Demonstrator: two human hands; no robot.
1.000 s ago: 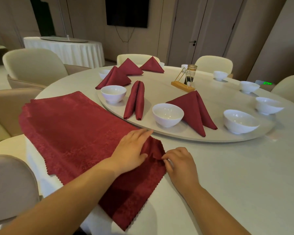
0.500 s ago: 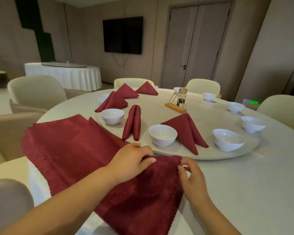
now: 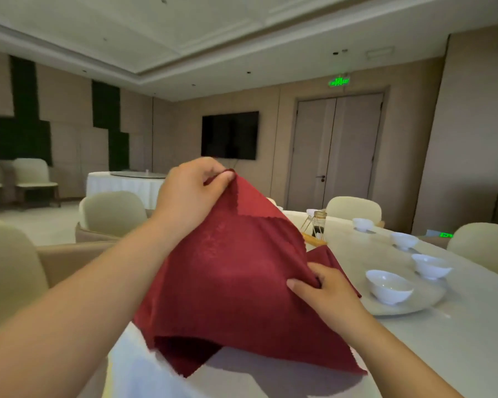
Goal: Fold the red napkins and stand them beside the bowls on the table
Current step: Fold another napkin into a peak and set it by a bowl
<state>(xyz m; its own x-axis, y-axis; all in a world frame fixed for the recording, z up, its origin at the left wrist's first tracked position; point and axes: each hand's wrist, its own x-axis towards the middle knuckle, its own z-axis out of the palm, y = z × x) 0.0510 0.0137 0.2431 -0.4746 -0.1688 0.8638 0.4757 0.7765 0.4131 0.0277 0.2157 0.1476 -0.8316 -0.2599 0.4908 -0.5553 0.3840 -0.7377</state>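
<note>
The red napkin (image 3: 236,282) hangs like a tent between both hands. Its near hem trails on the white cloth (image 3: 133,369) at the close edge of the tabletop (image 3: 457,340), below both sets of fingers. Its long axis runs from that hem up and away to one corner, which points at the ceiling. The right hand (image 3: 325,291) is low, its fingers (image 3: 299,284) curled round a bunched fold on the napkin's right side. The left hand (image 3: 190,191) is higher and farther out, its fingers (image 3: 223,177) pinching the top corner against the thumb.

Just right of the right fingers, on a round turntable (image 3: 400,310), sits the nearest bowl (image 3: 388,285), white, with only its glazed inside showing. Three more bowls (image 3: 430,265) line up beyond it, well apart from either hand. Beyond the right fingers and lower than the left ones, a glass jar (image 3: 319,225) stands on a wooden holder, dark in its lower part; what fills it cannot be told. Cream chairs (image 3: 112,214) ring the tabletop. Farther back, past the left fingers, are a second table (image 3: 121,185) in a white skirt, a dark wall screen (image 3: 229,135), a double door (image 3: 338,150) and a green sign (image 3: 339,81) above it.
</note>
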